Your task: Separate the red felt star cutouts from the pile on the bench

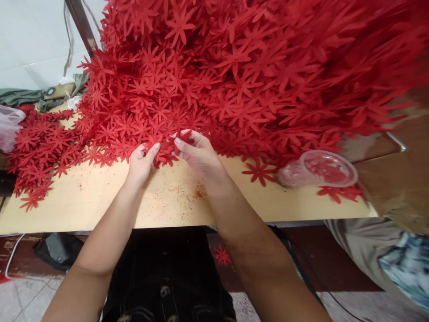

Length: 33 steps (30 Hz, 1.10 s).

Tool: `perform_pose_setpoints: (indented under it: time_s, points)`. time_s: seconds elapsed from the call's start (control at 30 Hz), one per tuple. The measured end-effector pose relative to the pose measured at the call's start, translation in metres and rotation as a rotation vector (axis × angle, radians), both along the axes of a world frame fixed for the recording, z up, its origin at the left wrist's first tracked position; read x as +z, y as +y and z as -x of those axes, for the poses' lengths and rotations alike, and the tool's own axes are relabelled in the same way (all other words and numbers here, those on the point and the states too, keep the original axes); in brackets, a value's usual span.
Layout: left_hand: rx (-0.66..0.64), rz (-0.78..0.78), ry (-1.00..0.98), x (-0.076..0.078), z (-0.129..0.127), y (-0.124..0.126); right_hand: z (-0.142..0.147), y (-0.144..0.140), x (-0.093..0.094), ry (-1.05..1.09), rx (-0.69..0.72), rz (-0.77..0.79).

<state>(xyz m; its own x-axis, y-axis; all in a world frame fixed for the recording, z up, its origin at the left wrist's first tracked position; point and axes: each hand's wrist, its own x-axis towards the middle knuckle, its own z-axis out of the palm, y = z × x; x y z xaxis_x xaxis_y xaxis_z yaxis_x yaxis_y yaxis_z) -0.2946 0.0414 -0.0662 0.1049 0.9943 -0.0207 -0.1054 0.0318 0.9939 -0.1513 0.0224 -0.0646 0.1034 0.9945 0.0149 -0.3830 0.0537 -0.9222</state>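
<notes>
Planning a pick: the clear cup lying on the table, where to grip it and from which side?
Grip the cup across its side wall, just behind the rim, coming from above. It lies on its side on the table, mouth facing right, so the rounded wall faces up with bare board in front. Its base end is close to the red flower pile, so probably avoid coming from the left or far side.

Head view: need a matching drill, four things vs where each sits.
Things:
1. clear plastic cup
2. single red flower-shaped cutout
3. lone red flower cutout off the table
4. translucent plastic bag

Places:
A. far left edge of the frame
B. on its side on the wooden tabletop, right of the right hand
C. flat on bare tabletop, just left of the cup
D. down below the table's front edge

Pairs: 1-B, 2-C, 3-D, 4-A
</notes>
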Motion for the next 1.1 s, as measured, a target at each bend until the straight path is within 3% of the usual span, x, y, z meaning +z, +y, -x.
perform_pose_setpoints:
  time_s: [0.27,0.47,0.57,0.7,0.87,0.97,1.1]
  points:
    - [-0.043,0.017,-0.020,0.000,-0.001,-0.001,0.012,-0.002,-0.002,-0.117,0.084,-0.040]
    - [-0.067,-0.037,-0.040,-0.003,0.002,0.002,-0.004,0.012,-0.011,-0.140,-0.309,0.003]
    - [-0.005,-0.027,-0.058,-0.008,0.003,0.007,-0.013,0.015,-0.012,-0.125,-0.383,0.044]
    - [0.067,-0.217,0.043,-0.014,0.006,0.009,-0.013,0.016,-0.013,-0.112,-0.365,0.046]
    - [0.144,-0.545,0.355,-0.016,0.011,0.005,-0.009,0.018,-0.021,-0.200,-0.385,0.005]
    - [0.177,-0.667,0.568,-0.013,0.012,0.002,-0.007,0.018,-0.028,-0.336,-0.365,-0.071]
    - [0.165,-0.744,0.711,-0.009,0.009,-0.003,-0.002,0.015,-0.031,-0.661,-0.482,-0.202]
